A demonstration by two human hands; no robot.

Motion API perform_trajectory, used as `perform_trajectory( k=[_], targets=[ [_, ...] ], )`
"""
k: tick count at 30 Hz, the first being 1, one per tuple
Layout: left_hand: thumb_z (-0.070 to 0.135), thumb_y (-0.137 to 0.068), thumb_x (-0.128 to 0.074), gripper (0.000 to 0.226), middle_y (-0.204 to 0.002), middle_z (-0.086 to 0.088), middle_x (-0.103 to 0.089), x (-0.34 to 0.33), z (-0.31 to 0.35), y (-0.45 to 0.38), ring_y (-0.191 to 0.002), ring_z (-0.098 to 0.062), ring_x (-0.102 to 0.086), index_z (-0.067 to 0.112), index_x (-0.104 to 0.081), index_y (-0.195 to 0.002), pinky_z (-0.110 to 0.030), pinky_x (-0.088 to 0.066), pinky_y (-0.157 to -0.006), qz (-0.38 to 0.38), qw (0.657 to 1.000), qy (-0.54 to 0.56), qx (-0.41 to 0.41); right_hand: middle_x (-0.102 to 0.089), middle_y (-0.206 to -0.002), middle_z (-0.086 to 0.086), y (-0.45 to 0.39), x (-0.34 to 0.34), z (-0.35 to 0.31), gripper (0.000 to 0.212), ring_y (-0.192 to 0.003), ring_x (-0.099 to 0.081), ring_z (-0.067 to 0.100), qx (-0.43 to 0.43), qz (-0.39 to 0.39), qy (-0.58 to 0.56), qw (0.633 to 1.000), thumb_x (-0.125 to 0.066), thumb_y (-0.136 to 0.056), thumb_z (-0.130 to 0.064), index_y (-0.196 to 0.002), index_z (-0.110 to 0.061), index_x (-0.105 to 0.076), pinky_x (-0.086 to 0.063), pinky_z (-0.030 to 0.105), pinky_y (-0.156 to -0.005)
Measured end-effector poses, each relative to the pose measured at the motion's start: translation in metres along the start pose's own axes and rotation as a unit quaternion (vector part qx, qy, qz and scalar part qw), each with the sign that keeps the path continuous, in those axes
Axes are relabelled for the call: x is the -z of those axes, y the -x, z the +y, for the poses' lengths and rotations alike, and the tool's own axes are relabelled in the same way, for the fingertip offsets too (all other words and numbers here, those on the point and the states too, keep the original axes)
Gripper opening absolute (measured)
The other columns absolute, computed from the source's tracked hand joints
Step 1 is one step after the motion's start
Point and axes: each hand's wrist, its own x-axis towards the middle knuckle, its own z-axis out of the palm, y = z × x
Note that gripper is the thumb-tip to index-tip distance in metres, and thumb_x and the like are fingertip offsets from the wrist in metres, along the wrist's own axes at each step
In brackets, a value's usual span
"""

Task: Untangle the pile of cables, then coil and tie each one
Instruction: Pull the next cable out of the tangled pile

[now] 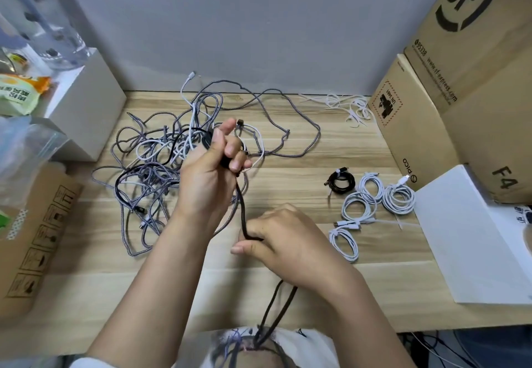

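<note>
Over the middle of the table (86, 295), the left hand (213, 174) is raised with its fingers curled round a small coil of the black cable (242, 209). A strand of it drops to the right hand (288, 241), which pinches it nearer the front edge; two strands hang on toward the person. The tangled pile of cables (172, 151) lies toward the back left. Near the right edge lie four tied white coils (371, 206) and one black coil (341, 182). Loose white ties (348, 107) lie at the back right.
</note>
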Motion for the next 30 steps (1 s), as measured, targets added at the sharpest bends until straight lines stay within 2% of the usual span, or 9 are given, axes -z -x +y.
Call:
perform_trajectory(
  k=[5, 8, 10, 12, 17, 21, 25, 27, 30],
  targets=[
    [0.020, -0.091, -0.042, 0.019, -0.057, 0.010, -0.052, 0.014, -0.016, 0.003, -0.051, -0.008, -0.045, 0.012, -0.049, -0.107, -0.020, -0.042, -0.056, -0.051, 0.948, -0.307, -0.066, -0.041, -0.058, -0.005, 0.007, 0.010, -0.004, 0.045, -0.064, -0.041, 0.022, -0.026, 0.031, -0.060, 0.997, -0.043, -0.088, -0.051, -0.058, -0.024, -0.023, -0.023, 0.034, -0.057],
    [0.031, -0.088, -0.044, 0.021, -0.051, 0.007, -0.050, 0.018, -0.013, 0.010, -0.047, -0.009, -0.042, 0.016, -0.057, -0.096, -0.019, -0.036, -0.048, -0.105, 0.896, -0.431, -0.023, -0.039, -0.049, -0.009, 0.013, 0.018, 0.006, 0.028, -0.056, -0.038, 0.013, -0.066, 0.116, -0.041, 0.990, -0.041, -0.081, -0.058, -0.069, -0.032, -0.038, -0.026, 0.033, -0.050],
    [0.046, -0.087, -0.043, 0.031, -0.046, 0.005, -0.045, 0.017, -0.008, 0.015, -0.043, -0.011, -0.036, 0.022, -0.061, -0.080, -0.022, -0.030, -0.043, -0.162, 0.870, -0.464, 0.044, -0.055, -0.056, -0.009, 0.016, 0.022, 0.017, 0.032, -0.058, -0.051, 0.016, -0.082, 0.189, -0.022, 0.978, -0.042, -0.080, -0.056, -0.072, -0.028, -0.054, -0.034, 0.033, -0.051],
    [0.053, -0.086, -0.040, 0.040, -0.043, 0.006, -0.039, 0.010, -0.002, 0.019, -0.042, -0.013, -0.031, 0.023, -0.059, -0.067, -0.022, -0.025, -0.041, -0.222, 0.856, -0.454, 0.108, -0.061, -0.064, -0.009, 0.016, 0.022, 0.027, 0.035, -0.065, -0.055, 0.015, -0.077, 0.231, 0.011, 0.970, -0.045, -0.083, -0.052, -0.069, -0.026, -0.063, -0.038, 0.033, -0.061],
    [0.039, -0.083, -0.050, 0.033, -0.040, 0.007, -0.034, -0.002, 0.013, 0.018, -0.037, -0.007, -0.028, 0.010, -0.057, -0.070, -0.017, -0.027, -0.038, -0.285, 0.825, -0.440, 0.212, -0.062, -0.072, -0.009, 0.011, 0.014, 0.035, 0.028, -0.077, -0.058, 0.022, -0.075, 0.286, 0.120, 0.948, -0.044, -0.087, -0.040, -0.071, -0.023, -0.060, -0.030, 0.036, -0.085],
    [0.041, -0.084, -0.052, 0.036, -0.036, 0.005, -0.031, 0.003, 0.020, 0.015, -0.032, -0.008, -0.022, 0.011, -0.057, -0.065, -0.015, -0.025, -0.036, -0.288, 0.843, -0.369, 0.265, -0.064, -0.071, -0.008, 0.003, 0.004, 0.032, 0.029, -0.077, -0.058, 0.021, -0.068, 0.317, 0.110, 0.940, -0.040, -0.092, -0.038, -0.075, -0.022, -0.057, -0.029, 0.034, -0.088],
    [0.056, -0.083, -0.056, 0.043, -0.038, 0.014, -0.029, 0.008, 0.025, 0.014, -0.029, -0.002, -0.019, 0.018, -0.064, -0.064, -0.011, -0.032, -0.038, -0.341, 0.876, -0.143, 0.310, -0.057, -0.062, -0.011, -0.002, -0.005, 0.031, 0.024, -0.061, -0.048, 0.010, -0.088, 0.303, -0.140, 0.938, -0.037, -0.093, -0.042, -0.075, -0.027, -0.045, -0.036, 0.032, -0.062],
    [0.052, -0.088, -0.050, 0.042, -0.042, 0.010, -0.026, 0.007, 0.024, 0.010, -0.031, -0.005, -0.021, 0.017, -0.065, -0.071, -0.013, -0.037, -0.039, -0.357, 0.879, -0.040, 0.315, -0.049, -0.055, -0.013, -0.003, -0.011, 0.028, 0.027, -0.051, -0.041, 0.007, -0.127, 0.261, -0.271, 0.918, -0.036, -0.091, -0.043, -0.071, -0.027, -0.046, -0.037, 0.032, -0.053],
    [0.036, -0.099, -0.040, 0.038, -0.053, 0.003, -0.034, 0.005, 0.020, 0.004, -0.041, -0.010, -0.030, 0.004, -0.061, -0.094, -0.021, -0.041, -0.050, -0.369, 0.870, 0.139, 0.295, -0.043, -0.053, -0.010, -0.003, -0.018, 0.024, 0.031, -0.052, -0.037, 0.015, -0.152, 0.217, -0.320, 0.910, -0.036, -0.091, -0.047, -0.073, -0.023, -0.045, -0.036, 0.036, -0.054]
  ],
)
